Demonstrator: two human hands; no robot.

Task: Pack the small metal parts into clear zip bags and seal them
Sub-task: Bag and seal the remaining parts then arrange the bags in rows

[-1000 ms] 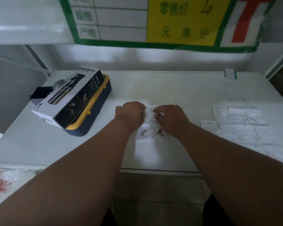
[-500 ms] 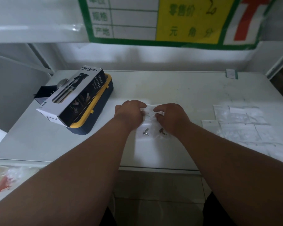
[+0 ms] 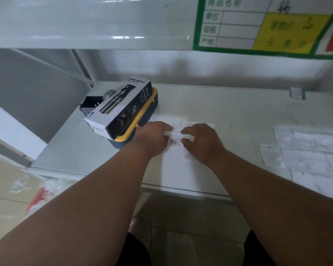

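Both the left hand (image 3: 154, 136) and right hand (image 3: 201, 140) pinch the thin, limp, slippery clear plastic zip bag (image 3: 176, 150) at its top strip, probably the best hold, with small light metal parts (image 3: 173, 141) inside.

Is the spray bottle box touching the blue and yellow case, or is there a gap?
Touching. The head view shows the spray bottle box lying tilted on top of the blue and yellow case, its long side resting along the yellow rim.
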